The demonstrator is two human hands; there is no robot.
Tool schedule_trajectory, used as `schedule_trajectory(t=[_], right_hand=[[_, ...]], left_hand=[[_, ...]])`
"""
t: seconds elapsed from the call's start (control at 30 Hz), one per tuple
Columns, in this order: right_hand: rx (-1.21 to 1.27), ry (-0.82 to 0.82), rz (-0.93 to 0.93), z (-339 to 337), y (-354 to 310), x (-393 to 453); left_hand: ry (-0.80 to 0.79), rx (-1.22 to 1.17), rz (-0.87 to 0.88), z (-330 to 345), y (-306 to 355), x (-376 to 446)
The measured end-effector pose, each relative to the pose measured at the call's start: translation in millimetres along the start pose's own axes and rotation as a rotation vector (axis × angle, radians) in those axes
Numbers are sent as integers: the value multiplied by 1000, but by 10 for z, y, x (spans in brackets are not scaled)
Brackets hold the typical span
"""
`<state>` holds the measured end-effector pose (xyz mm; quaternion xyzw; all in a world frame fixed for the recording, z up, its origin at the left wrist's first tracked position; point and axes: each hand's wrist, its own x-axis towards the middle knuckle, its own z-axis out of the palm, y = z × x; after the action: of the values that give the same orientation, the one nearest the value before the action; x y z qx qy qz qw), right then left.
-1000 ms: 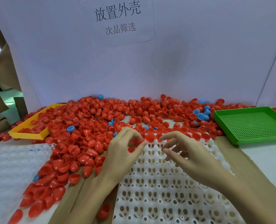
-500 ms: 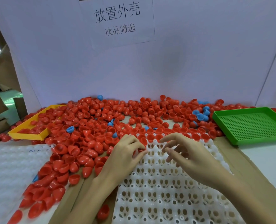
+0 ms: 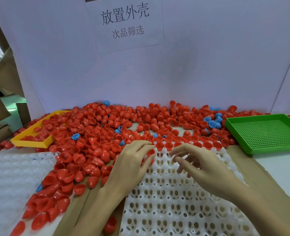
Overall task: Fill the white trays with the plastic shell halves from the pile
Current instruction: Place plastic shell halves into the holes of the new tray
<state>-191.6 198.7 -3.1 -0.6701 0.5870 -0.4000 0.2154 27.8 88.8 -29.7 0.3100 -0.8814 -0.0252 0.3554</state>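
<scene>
Holding red shell half (image 3: pixel 150 152) at white tray (image 3: pixel 175 193), left hand (image 3: pixel 132 160)

Bright, even overhead light is washing the scene; shadows are staying soft. Wide-angle distortion is bending the edges, and lower-left shells (image 3: pixel 44 206) are blurring.

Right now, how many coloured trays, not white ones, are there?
2: a yellow tray at the left, half buried in red shells, and a green tray at the right. Others may be hidden.
</scene>
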Motion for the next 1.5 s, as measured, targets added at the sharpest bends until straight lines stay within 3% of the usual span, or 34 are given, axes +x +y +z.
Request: schedule_trajectory(t=[0.47,0.73,0.9,1.07,1.23,1.5], right_hand=[[-28,-10,3,32,10,6],[-5,-3,13,25,4,3],[-10,-10,14,23,-16,2],[-29,-20,12,38,-25,5],[-26,-20,15,14,-4,4],[-36,-26,24,16,-15,8]], left_hand=[[-135,-3,5,65,-132,-31],[-57,-103,-206,37,-291,60],[107,192,-409,-150,-853,224],[-112,408,-584,-132,-1201,197],[-49,481,-539,-147,-1227,154],[-27,328,-466,-214,-1189,101]])
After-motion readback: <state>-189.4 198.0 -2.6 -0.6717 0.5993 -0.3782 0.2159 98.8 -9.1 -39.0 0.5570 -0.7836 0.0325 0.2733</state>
